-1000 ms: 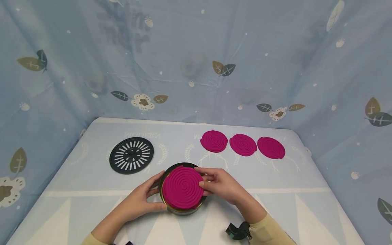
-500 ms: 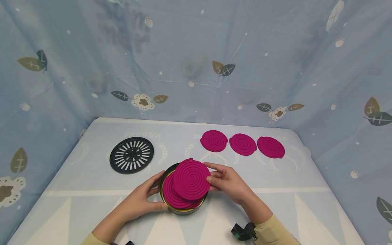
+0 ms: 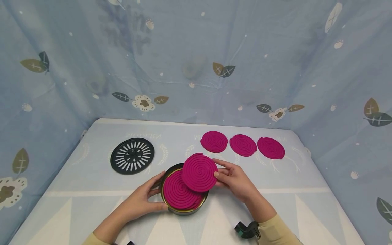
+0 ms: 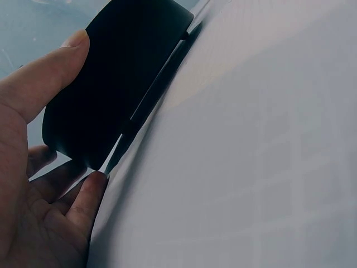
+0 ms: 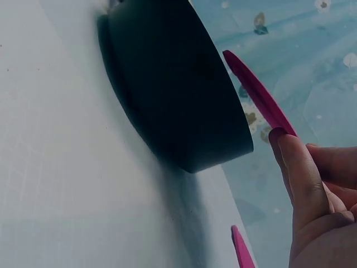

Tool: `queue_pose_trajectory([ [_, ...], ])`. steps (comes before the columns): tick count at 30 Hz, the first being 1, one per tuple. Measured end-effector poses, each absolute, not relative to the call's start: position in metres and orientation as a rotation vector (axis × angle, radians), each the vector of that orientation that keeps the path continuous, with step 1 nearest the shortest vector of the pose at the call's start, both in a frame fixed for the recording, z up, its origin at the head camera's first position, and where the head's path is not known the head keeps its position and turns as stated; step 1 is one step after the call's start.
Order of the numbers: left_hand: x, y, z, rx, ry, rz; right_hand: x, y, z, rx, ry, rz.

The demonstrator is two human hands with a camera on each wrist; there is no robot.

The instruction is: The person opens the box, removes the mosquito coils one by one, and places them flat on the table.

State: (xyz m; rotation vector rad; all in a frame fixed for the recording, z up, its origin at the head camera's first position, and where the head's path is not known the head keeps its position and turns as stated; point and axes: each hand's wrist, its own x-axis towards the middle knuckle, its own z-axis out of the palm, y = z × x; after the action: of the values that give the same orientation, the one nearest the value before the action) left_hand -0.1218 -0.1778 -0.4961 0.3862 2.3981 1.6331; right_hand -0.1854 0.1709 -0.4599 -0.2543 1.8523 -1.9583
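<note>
My right hand (image 3: 237,180) pinches the edge of a magenta mosquito coil (image 3: 200,172) between thumb and fingers. That coil is held above the far right side of a round dark tin (image 3: 183,213), and the right wrist view shows it edge-on, tilted and apart from the tin's rim. More magenta coils (image 3: 177,190) lie overlapping inside the tin; their number is hidden. Around the tin's left side my left hand (image 3: 139,200) spreads thumb and fingers, holding it on the table. In the left wrist view the thumb and fingers touch the dark tin wall (image 4: 122,72).
At the back left lies a round black slotted lid (image 3: 132,156). Three magenta coils, the left one (image 3: 214,141), middle one (image 3: 243,145) and right one (image 3: 271,148), lie in a row at the back right. A blue patterned curtain (image 3: 190,51) encloses the table.
My right hand has lifted the top coil and moved it right and away from me, uncovering more coils in the tin. The left hand and the tin have stayed in place.
</note>
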Motion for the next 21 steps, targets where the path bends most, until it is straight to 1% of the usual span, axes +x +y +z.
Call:
queue_pose_trajectory([
  [12, -0.123, -0.178, -0.497, 0.376, 2.397, 1.636, -0.190, 0.186, -0.459, -0.209, 1.803, -2.078],
  [21, -0.122, -0.178, -0.500, 0.379, 2.397, 1.630, -0.190, 0.199, -0.468, -0.121, 1.756, -2.206],
])
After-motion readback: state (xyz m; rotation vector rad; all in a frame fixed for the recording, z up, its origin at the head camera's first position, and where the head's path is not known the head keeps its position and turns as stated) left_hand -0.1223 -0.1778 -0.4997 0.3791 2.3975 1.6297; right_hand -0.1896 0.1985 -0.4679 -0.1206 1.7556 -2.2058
